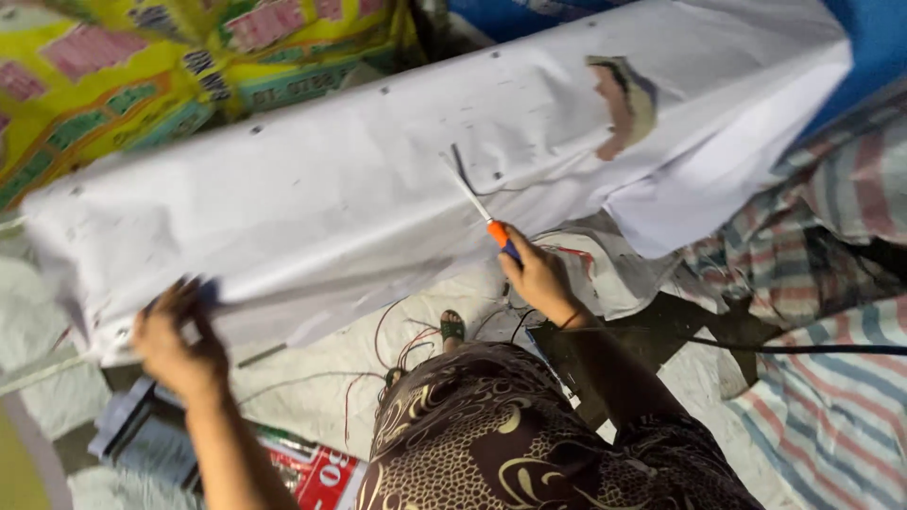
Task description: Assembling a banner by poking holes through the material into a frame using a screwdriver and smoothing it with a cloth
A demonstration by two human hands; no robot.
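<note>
A long white panel [378, 179], like a large metal casing, lies tilted across the view from lower left to upper right. My left hand [179, 345] grips its lower left edge. My right hand [537, 276] holds a screwdriver [482, 212] with an orange and blue handle, its thin shaft pointing up-left against the panel's face, near a short dark wire [460, 168]. A torn patch [624, 99] shows on the panel at the upper right. My patterned brown garment fills the bottom centre.
Red and black wires [397, 345] trail over the white sheet on the floor below the panel, beside my sandalled foot [452, 327]. Striped cloth [831, 283] lies at the right, a yellow printed sheet [142, 76] at the upper left, a grey part [132, 430] at the lower left.
</note>
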